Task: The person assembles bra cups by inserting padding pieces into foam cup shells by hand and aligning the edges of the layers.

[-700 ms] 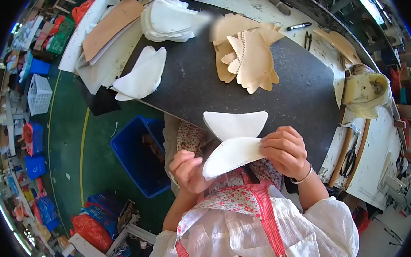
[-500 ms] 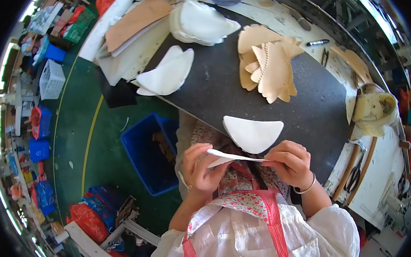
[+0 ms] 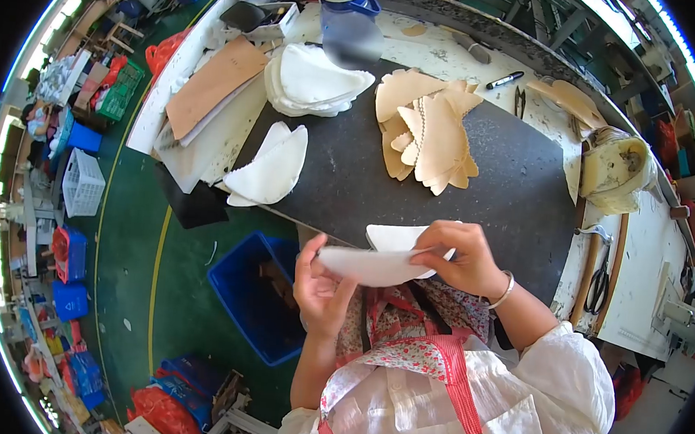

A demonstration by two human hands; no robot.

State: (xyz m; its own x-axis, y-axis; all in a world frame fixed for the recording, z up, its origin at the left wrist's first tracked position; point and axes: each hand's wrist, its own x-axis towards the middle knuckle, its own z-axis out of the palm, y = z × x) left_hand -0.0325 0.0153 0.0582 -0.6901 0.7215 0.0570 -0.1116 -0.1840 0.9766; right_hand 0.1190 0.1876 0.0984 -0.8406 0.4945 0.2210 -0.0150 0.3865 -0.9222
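Observation:
My right hand (image 3: pixel 463 256) pinches the right end of a thin white curved piece (image 3: pixel 372 268), cut like a half-moon and blurred. Its left end lies against my left hand (image 3: pixel 323 291), whose fingers and thumb are spread apart. Just behind, at the edge of the dark board (image 3: pixel 334 176), a similar white piece (image 3: pixel 394 237) is partly covered by the held one and my right hand. A small group of white pieces (image 3: pixel 271 168) lies to the left, with a thicker white stack (image 3: pixel 312 80) beyond. Tan scallop-edged pieces (image 3: pixel 436 139) form a loose pile farther back.
Below the table's left edge stands a blue bin (image 3: pixel 246 306). Brown and white sheets (image 3: pixel 216 86) lie at the back left, near a blue jug (image 3: pixel 349 26). A marker (image 3: pixel 505 80), snips (image 3: pixel 519 103), a yellowish block (image 3: pixel 617 170) and scissors (image 3: pixel 598 288) are on the right.
The held white piece has turned from nearly edge-on to showing its broad face. My left fingers have spread from their grip. My right hand has shifted left, over the piece on the board.

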